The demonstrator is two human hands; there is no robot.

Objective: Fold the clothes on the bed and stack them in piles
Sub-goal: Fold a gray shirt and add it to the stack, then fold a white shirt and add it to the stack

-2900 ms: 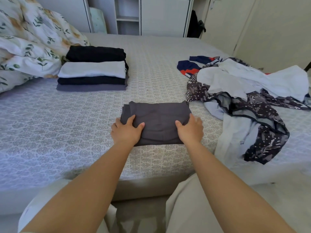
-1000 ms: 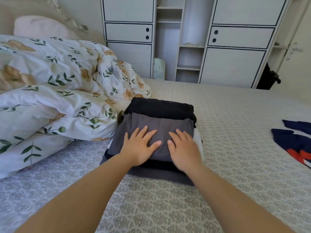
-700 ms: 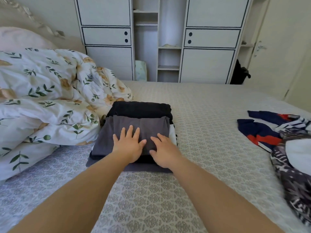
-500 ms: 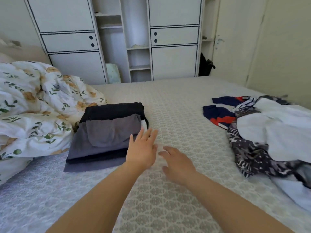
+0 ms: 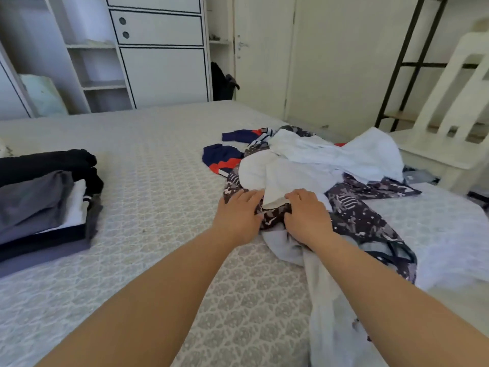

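The stack of folded clothes (image 5: pixel 39 207) sits at the left of the bed (image 5: pixel 158 168), with a folded grey piece (image 5: pixel 31 197) on top. On the right lies a heap of unfolded clothes: a white garment (image 5: pixel 317 160), a dark patterned garment (image 5: pixel 357 215), a navy and red one (image 5: pixel 222 157) and a pale blue-grey one (image 5: pixel 325 300). Both hands are at the heap's near edge. My left hand (image 5: pixel 238 215) lies with straight fingers on the patterned cloth. My right hand (image 5: pixel 307 215) curls its fingers into the bunched patterned garment.
A white chair (image 5: pixel 449 128) stands close to the bed's right side, with a black metal rack (image 5: pixel 404 62) behind it. A white wardrobe (image 5: pixel 158 62) and a door fill the far wall. Bare bedspread lies between the stack and the heap.
The folded grey piece was carried to the stack and pressed flat on top. Both hands then left it and swung right to the unfolded heap, where they now touch the patterned garment.
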